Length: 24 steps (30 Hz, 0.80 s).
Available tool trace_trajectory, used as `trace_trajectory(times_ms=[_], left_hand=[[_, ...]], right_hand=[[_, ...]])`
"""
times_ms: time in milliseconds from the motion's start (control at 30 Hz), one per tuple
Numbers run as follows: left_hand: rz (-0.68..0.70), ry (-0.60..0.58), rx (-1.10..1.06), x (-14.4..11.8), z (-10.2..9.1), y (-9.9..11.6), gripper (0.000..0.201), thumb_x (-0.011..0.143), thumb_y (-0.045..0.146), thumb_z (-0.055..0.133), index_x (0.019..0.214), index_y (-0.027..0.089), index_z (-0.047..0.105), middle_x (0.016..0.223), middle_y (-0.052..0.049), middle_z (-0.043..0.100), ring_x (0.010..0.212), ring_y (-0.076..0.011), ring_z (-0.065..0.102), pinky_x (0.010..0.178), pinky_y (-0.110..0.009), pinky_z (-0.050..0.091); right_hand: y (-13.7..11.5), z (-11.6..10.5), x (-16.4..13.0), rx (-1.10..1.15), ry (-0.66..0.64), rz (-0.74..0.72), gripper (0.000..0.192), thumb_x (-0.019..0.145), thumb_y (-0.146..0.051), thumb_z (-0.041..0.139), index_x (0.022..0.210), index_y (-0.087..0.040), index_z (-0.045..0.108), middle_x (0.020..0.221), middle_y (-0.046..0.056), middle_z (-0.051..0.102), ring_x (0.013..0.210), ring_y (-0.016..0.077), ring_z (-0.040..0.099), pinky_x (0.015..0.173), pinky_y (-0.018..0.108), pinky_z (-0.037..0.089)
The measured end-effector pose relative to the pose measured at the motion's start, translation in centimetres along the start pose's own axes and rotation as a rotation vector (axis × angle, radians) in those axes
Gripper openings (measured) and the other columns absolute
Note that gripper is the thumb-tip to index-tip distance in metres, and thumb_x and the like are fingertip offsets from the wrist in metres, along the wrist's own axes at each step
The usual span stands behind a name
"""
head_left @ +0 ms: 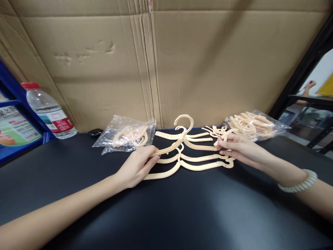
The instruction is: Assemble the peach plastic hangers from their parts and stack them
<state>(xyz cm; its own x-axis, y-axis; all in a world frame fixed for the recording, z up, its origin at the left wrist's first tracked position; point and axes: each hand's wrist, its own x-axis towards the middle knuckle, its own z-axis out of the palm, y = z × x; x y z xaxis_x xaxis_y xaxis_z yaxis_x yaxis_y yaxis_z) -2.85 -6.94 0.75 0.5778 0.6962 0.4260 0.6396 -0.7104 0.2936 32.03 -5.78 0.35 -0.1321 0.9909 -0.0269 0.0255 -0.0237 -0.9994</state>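
Note:
My left hand (pixel 139 166) is closed on the left arm of a cream plastic clothes hanger (pixel 200 147), held above the table with its hook upward. At the right end of this hanger, my right hand (pixel 240 149) pinches a small curved hanger end piece (pixel 230 131). My fingertips hide whether the two are joined. Below the held hanger, a cream hanger (pixel 201 167) lies flat with a curved piece (pixel 229 162) at its right end. Another hanger lies just behind it, and more hanger arms (pixel 166 135) lie farther back.
Loose curved pieces (pixel 215 131) lie at the back right, by a clear bag of cream parts (pixel 253 125). Another plastic bag (pixel 127 133) sits at the back left. A red-capped water bottle (pixel 50 111) leans beside a blue shelf (pixel 20 118). Cardboard (pixel 104 62) walls the back.

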Motion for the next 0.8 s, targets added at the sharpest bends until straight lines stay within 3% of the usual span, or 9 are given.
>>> trace_trajectory(times_ms=[167,300,567,800], left_hand=[[0.008,0.009,0.005,-0.05,0.03,-0.04,0.025,0.098,0.026,0.036,0.079,0.019,0.05,0.074,0.0,0.053,0.069,-0.0164,0.051,0.066,-0.028,0.042],[0.022,-0.004,0.003,-0.03,0.05,-0.09,0.023,0.098,0.025,0.037,0.081,0.018,0.051,0.077,-0.001,0.055,0.071,-0.0166,0.051,0.068,-0.029,0.042],[0.041,-0.001,-0.007,-0.11,0.1,-0.13,0.022,0.098,0.024,0.037,0.083,0.018,0.052,0.078,-0.001,0.055,0.072,-0.0168,0.051,0.07,-0.029,0.04],[0.057,0.017,0.005,-0.15,0.06,-0.24,0.02,0.098,0.023,0.038,0.086,0.018,0.053,0.08,-0.002,0.057,0.074,-0.0169,0.052,0.071,-0.028,0.041]], right_hand=[[0.18,-0.69,0.29,0.011,-0.079,-0.005,0.026,0.074,-0.043,0.074,0.076,-0.021,0.061,0.1,0.009,0.068,0.101,0.0274,0.064,0.087,0.046,0.055],[0.12,-0.81,0.3,0.022,-0.118,0.026,0.023,0.074,-0.04,0.073,0.076,-0.02,0.061,0.11,0.011,0.068,0.102,0.0283,0.064,0.087,0.046,0.055],[-0.19,-0.25,-0.14,0.129,-0.184,0.132,0.026,0.071,-0.032,0.078,0.069,-0.017,0.057,0.077,0.004,0.069,0.082,0.0195,0.069,0.084,0.034,0.054],[-0.17,-0.38,-0.13,0.215,-0.217,0.181,0.022,0.074,-0.024,0.077,0.071,-0.017,0.056,0.077,0.003,0.067,0.075,0.0148,0.068,0.079,0.029,0.055]])
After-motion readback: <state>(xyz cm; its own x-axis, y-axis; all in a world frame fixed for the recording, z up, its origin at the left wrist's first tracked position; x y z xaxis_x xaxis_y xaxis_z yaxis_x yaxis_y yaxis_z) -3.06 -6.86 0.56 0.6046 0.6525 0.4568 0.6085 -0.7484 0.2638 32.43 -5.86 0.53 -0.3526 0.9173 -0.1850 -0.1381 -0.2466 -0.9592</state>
